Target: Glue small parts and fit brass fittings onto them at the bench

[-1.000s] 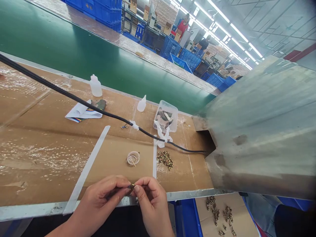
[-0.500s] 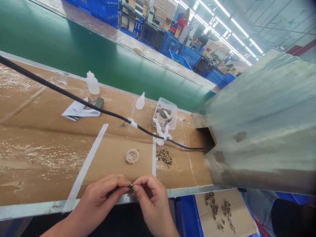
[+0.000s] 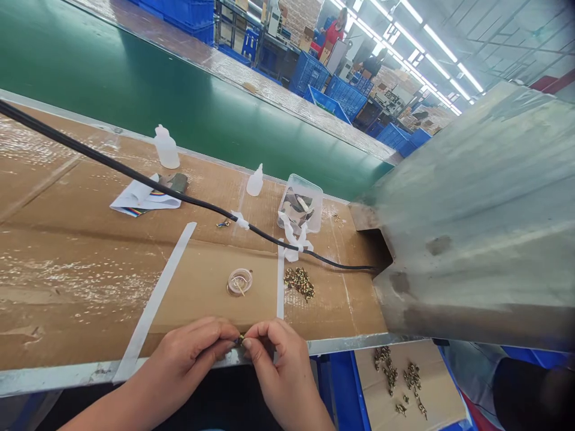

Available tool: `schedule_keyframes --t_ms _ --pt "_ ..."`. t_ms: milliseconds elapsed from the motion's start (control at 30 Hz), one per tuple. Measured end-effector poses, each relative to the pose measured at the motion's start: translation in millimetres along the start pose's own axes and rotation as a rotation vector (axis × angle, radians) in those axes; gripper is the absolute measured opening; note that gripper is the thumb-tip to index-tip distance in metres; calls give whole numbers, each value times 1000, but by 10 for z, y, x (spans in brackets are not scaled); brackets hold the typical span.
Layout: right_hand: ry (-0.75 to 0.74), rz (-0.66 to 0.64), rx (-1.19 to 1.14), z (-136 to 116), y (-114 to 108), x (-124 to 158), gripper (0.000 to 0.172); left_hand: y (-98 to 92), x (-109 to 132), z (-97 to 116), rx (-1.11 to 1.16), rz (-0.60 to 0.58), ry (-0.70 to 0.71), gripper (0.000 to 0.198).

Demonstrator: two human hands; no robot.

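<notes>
At the table's front edge, my left hand [image 3: 193,353] and my right hand [image 3: 278,359] meet fingertip to fingertip. Between them they pinch a small dark and brass-coloured metal piece [image 3: 241,339], mostly hidden by the fingers. Just beyond the hands stands a small round clear dish [image 3: 239,282] with a thin stick in it. To its right, past a white tape strip [image 3: 281,281], lies a pile of small black and gold pieces [image 3: 299,283].
A black cable [image 3: 202,205] crosses above the cardboard-covered table into a metal housing [image 3: 471,227]. Farther back are two white squeeze bottles [image 3: 166,148], a clear plastic box [image 3: 314,209], folded cloth [image 3: 144,196] and a green belt [image 3: 188,108]. Metal parts [image 3: 412,377] lie on cardboard at lower right.
Both hands keep their pinch on the small piece at almost the same place. The fingers have shifted only slightly, and the camera view has moved a little.
</notes>
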State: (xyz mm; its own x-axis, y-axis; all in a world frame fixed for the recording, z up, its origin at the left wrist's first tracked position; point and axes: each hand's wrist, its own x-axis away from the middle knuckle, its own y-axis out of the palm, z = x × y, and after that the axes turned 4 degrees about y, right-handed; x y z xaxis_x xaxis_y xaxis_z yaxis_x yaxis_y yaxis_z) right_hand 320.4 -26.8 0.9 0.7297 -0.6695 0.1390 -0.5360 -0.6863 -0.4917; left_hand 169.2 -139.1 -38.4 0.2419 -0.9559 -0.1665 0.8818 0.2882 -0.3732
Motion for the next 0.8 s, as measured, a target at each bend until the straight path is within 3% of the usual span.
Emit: schedule_keyframes --t_ms 200,400,667,800 --pt "-65 -26 112 -33 -17 41 10 -9 6 18 -34 -51 -36 16" --pt "-28 -55 185 -72 -34 22 12 -9 28 33 -80 -114 -24 19" --pt "143 -22 35 -6 29 -20 14 -1 -32 62 -136 -155 -57 22" --pt "141 -37 -69 73 41 -22 14 13 -65 76 -152 -145 -85 24"
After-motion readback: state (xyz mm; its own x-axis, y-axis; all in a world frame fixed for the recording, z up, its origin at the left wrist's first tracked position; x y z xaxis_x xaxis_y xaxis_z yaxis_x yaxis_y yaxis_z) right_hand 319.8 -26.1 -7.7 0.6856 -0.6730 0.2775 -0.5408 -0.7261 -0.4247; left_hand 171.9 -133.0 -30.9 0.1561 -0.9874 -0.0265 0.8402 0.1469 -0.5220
